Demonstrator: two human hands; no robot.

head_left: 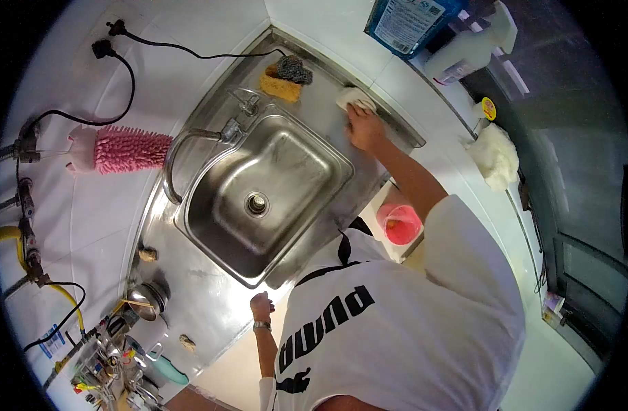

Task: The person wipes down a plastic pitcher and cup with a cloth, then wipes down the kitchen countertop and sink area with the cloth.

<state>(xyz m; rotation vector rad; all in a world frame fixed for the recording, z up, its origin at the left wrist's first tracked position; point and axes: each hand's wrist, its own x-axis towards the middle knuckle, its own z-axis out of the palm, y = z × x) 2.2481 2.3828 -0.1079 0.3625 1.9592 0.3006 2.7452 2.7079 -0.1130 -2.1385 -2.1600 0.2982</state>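
Observation:
My right hand point(364, 127) presses down on a folded white cloth point(355, 99) on the steel counter, right of the sink; its fingers lie over the cloth's near side. My left hand point(262, 305), with a watch at the wrist, is by the front edge of the counter just below the sink's near corner. Its fingers are curled in, and I see nothing in them. Between the two hands lies the stainless steel sink point(295, 198), with no dishes in it. A curved faucet point(173, 168) arches at its left side.
A yellow sponge point(278, 85) and a steel wool scrubber point(295, 69) sit behind the sink. A pink chenille duster point(132, 149) hangs left. Metal bowls point(146, 301) and utensils crowd the lower left. A pink bucket point(399, 222) stands below the counter; bottles point(406, 27) line the right ledge.

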